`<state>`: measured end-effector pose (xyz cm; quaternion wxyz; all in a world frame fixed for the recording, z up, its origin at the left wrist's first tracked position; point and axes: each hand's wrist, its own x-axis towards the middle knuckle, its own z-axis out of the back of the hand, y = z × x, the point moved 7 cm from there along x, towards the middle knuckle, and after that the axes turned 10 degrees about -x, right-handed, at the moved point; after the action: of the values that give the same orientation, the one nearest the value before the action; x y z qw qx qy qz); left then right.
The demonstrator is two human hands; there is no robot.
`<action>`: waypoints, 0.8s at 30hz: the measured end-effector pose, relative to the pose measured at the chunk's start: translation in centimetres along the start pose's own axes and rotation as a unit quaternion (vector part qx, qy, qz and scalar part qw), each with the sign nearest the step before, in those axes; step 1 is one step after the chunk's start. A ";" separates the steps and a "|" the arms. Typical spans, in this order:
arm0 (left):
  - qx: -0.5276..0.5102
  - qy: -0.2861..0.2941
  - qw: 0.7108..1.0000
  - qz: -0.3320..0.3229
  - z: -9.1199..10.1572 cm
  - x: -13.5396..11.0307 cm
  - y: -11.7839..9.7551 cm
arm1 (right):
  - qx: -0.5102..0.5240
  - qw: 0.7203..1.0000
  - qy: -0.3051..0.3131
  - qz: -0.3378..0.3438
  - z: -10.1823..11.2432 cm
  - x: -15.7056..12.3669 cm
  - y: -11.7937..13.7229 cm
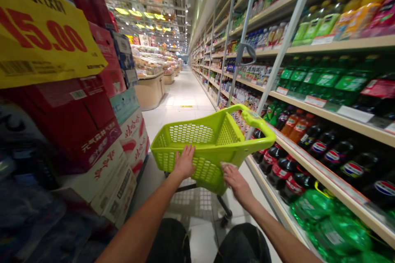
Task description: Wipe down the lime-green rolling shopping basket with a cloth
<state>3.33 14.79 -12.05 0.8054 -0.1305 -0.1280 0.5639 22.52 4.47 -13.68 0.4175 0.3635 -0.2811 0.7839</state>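
A lime-green shopping cart point(205, 168) with a perforated basket stands sideways in front of me, its handle toward the shelves at right. My left hand point(185, 163) grips the near rim of the basket, fingertips over the edge. Against the cart's near side, toward the handle end, my right hand point(233, 178) presses a small pale cloth point(223, 165) under bent fingers. Most of the cloth is hidden by the hand. Inside, the visible part of the basket shows only green plastic.
Drink shelves point(308, 104) line the right side, with large green bottles point(333, 224) low down. Stacked drink cartons point(105, 172) and a yellow price sign point(46, 33) stand close at left. The tiled aisle point(182, 90) runs ahead past wooden display counters point(151, 90).
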 end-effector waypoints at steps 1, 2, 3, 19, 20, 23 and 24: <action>0.006 -0.001 1.000 -0.001 0.0 0.0 0.0 | 0.012 1.000 0.011 0.003 -0.6 -0.4 0.8; 0.012 0.000 1.000 -0.002 -0.1 -0.1 0.1 | 0.023 1.000 0.012 -0.003 -0.7 -0.2 1.2; 0.017 0.000 1.000 -0.004 -0.2 -0.1 0.1 | 0.033 0.999 0.005 -0.018 -0.5 0.6 1.2; 0.036 0.017 0.998 -0.051 -1.0 -0.8 -1.1 | 0.049 0.998 -0.021 -0.026 -2.7 4.2 3.2; 0.036 0.013 0.998 -0.053 -0.9 -0.9 -0.8 | 0.046 0.998 -0.029 -0.032 -2.8 4.9 3.0; 0.040 -0.011 0.999 -0.027 -0.3 -1.3 1.0 | 0.031 0.999 -0.009 -0.019 -4.7 4.2 3.3; 0.041 -0.017 0.999 -0.017 -0.1 -1.5 1.6 | 0.030 0.999 0.012 -0.002 -5.7 3.2 3.8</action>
<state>1.49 13.89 -12.78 0.8175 -0.0854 -0.1203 0.5567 16.11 8.22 -14.95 0.4112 0.3672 -0.2519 0.7954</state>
